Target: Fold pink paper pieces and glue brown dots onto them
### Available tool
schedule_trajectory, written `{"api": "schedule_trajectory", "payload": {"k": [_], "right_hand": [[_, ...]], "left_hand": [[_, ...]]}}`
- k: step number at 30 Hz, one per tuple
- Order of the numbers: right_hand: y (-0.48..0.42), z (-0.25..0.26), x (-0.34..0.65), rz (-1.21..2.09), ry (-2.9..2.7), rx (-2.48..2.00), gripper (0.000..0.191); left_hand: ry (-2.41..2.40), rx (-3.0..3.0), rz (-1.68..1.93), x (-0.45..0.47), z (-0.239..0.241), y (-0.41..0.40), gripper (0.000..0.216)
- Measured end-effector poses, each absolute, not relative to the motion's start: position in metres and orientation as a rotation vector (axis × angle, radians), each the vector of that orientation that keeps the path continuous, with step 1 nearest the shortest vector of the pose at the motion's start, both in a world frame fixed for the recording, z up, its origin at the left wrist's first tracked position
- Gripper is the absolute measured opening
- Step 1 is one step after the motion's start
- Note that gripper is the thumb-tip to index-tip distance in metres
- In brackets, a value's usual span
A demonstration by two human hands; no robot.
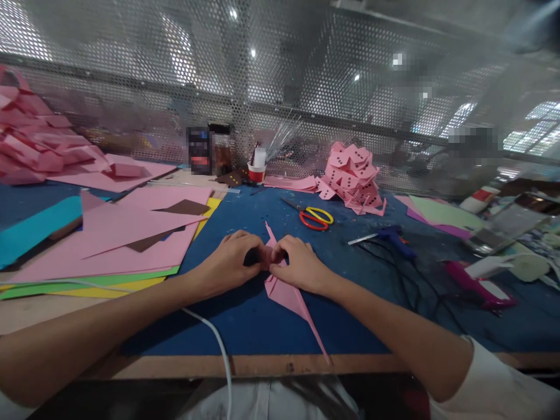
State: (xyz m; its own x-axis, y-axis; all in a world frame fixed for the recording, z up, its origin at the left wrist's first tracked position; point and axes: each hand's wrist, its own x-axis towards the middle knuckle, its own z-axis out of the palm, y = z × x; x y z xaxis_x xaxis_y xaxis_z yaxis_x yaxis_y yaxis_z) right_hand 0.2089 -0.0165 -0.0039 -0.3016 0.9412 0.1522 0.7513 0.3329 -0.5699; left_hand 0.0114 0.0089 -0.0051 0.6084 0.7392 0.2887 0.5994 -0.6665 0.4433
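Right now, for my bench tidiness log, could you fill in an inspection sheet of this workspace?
Surface: blue mat on a wooden table, flecked with small scraps.
Job's things: pink folded paper, long and pointed, lying on the mat.
Clutter: scissors, blue glue gun, pink glue gun, coloured sheets stacked at left, pile of pink pieces at the back, red cup.
Hands: left hand and right hand both pinch the pink folded paper near its middle.
Cables: white cable crosses the near edge; black cables lie by the glue guns.
Surroundings: perforated metal screen behind the table.
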Motion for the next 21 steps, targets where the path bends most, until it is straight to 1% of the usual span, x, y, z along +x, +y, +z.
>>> {"api": "schedule_trajectory", "payload": {"k": [8, 14, 16, 18, 21], "right_hand": [[-0.014, -0.004, 0.211, 0.569, -2.159, -1.466, 0.011], [-0.006, -0.005, 0.223, 0.808, -2.08, -1.257, 0.018], [-0.005, -0.006, 0.226, 0.833, -2.021, -1.205, 0.018], [-0.005, -0.008, 0.229, 0.73, -1.981, -1.241, 0.016], [-0.007, -0.009, 0.23, 0.477, -2.037, -1.341, 0.009]], "left_hand": [[1.059, 2.544, 0.594, 0.009, -0.001, 0.009, 0.01], [1.006, 2.548, 0.697, 0.006, -0.004, 0.009, 0.02], [0.996, 2.548, 0.715, 0.005, -0.004, 0.008, 0.023], [1.017, 2.551, 0.739, 0.005, -0.003, 0.008, 0.023], [1.053, 2.564, 0.791, 0.003, -0.003, 0.01, 0.02]]}}
